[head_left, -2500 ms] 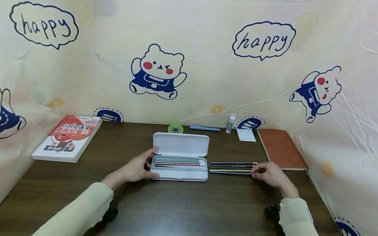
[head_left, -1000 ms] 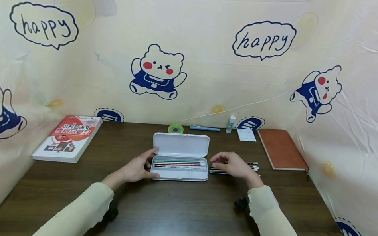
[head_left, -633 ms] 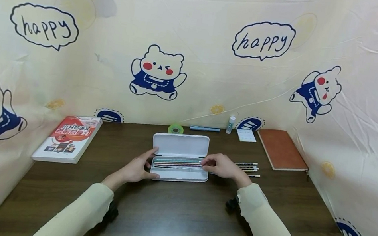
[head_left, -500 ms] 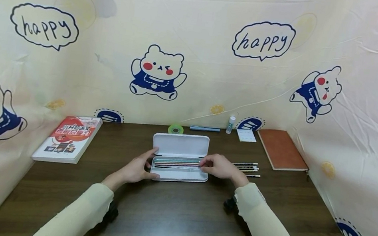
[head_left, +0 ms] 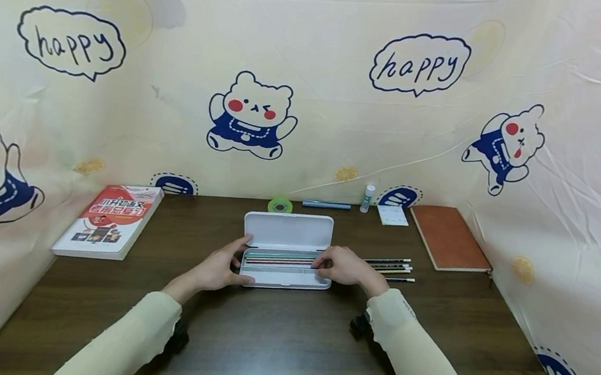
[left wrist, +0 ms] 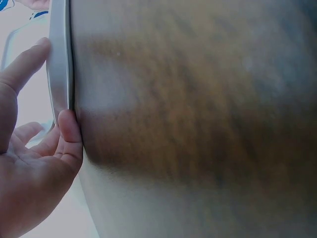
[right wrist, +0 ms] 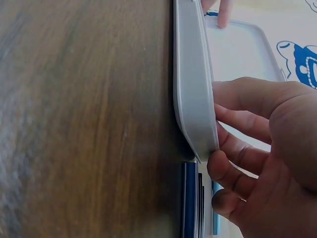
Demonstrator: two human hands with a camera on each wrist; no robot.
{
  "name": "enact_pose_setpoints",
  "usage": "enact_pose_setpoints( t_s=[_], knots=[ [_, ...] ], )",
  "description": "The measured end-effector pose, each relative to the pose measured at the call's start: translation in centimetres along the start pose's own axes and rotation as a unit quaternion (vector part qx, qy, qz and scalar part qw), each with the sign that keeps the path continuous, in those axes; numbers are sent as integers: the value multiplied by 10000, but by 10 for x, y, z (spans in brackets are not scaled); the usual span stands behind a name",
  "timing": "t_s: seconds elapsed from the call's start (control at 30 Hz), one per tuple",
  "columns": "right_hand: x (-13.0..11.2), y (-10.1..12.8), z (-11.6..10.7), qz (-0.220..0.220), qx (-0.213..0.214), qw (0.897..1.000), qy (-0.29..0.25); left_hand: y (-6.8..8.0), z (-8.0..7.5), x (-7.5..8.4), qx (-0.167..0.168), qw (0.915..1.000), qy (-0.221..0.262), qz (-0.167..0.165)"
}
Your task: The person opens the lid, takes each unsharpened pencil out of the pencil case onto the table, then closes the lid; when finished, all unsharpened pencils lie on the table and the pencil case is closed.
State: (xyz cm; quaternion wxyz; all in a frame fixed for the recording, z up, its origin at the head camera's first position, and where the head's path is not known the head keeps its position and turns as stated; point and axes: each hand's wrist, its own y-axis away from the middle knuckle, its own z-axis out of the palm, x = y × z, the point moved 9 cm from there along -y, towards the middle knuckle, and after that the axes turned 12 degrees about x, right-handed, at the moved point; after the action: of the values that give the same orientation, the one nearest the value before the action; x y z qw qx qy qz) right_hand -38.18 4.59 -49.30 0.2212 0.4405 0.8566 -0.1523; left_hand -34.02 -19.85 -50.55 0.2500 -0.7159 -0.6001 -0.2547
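An open white pencil case point(head_left: 286, 287) lies on the table with its lid raised at the back. Several slim pencils point(head_left: 275, 259) lie side by side inside it. My left hand point(head_left: 215, 266) grips the case's left end, thumb at the front and fingers behind. At the right end, my right hand point(head_left: 346, 266) reaches over the rim, thumb and forefinger down among the pencil ends. The right wrist view shows the case's wall point(right wrist: 195, 94) hiding those fingertips, so I cannot tell if they pinch a pencil. More pencils point(head_left: 398, 268) lie right of the case, partly behind that hand.
A thick book point(head_left: 108, 221) lies at the left. Along the back are a green tape roll point(head_left: 280, 201), a blue pen point(head_left: 327, 205), a glue stick point(head_left: 367, 198) and a paper note point(head_left: 392, 215). A brown notebook point(head_left: 450, 239) lies at the right.
My right hand has moved left from the loose pencils to the right end of the case, its fingers now inside. The loose pencils have spread slightly to the right. My left hand stays put.
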Motion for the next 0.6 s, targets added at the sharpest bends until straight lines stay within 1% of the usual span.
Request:
enact_pose_setpoints(
  t_s=[0.17, 0.33, 0.47, 0.6],
  knots=[
    [3, -2, 1, 72, 19, 9999, -149, 1, 0, 1, 15, 10000, -13, 18],
    [2, -3, 2, 118, 23, 9998, -176, 1, 1, 1, 16, 10000, -39, 18],
    [3, -3, 2, 136, 106, 9996, -229, 1, 0, 2, 7, 10000, -30, -10],
    [5, -4, 1, 242, 192, 9989, -354, 1, 0, 2, -2, 10000, -29, -50]
  ],
)
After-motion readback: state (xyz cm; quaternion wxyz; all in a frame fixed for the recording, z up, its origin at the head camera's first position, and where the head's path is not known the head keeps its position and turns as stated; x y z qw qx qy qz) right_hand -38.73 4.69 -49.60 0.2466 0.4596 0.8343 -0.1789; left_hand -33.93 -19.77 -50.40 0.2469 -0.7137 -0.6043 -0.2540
